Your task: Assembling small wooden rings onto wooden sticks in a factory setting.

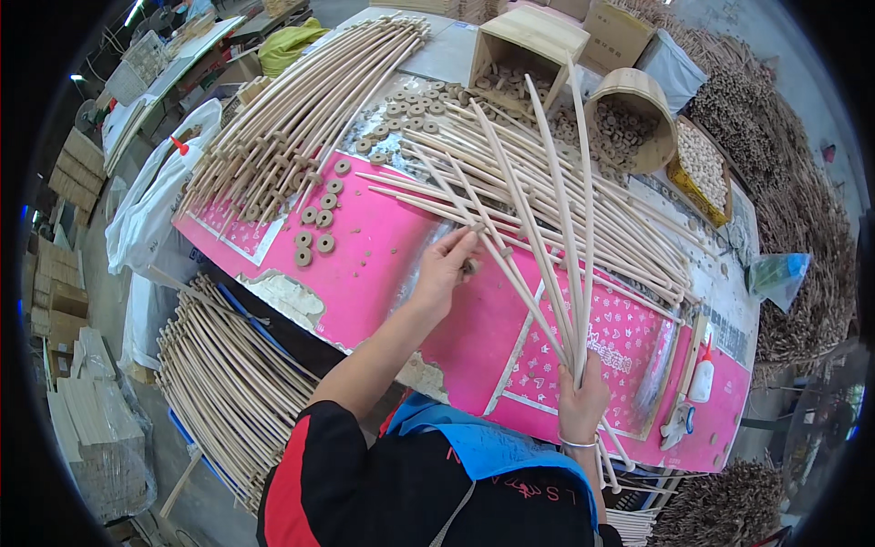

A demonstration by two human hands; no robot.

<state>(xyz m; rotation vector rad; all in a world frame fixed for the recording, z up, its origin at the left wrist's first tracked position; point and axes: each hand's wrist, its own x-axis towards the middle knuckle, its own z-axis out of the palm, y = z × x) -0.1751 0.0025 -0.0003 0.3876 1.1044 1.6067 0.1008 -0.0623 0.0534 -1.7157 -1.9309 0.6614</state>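
Note:
My right hand (583, 401) is closed round the lower part of several thin wooden sticks (558, 264), which fan out up and away over the table. My left hand (445, 267) is closed in a pinch beside the leftmost of these sticks, with small wooden rings at its fingertips. One wooden ring (504, 252) sits on a stick just right of that hand. More sticks (538, 182) lie in a loose pile beyond my hands. Left of my left hand, several loose rings (325, 219) rest on the pink table cover (374, 273).
A large bundle of sticks with rings (301, 118) lies at the far left. Rings fill a wooden box (529, 36) and a round tub (670, 128); a yellow crate (679, 182) holds pale pieces. A glue bottle (701, 378) lies at right. More sticks (228, 383) stand below left.

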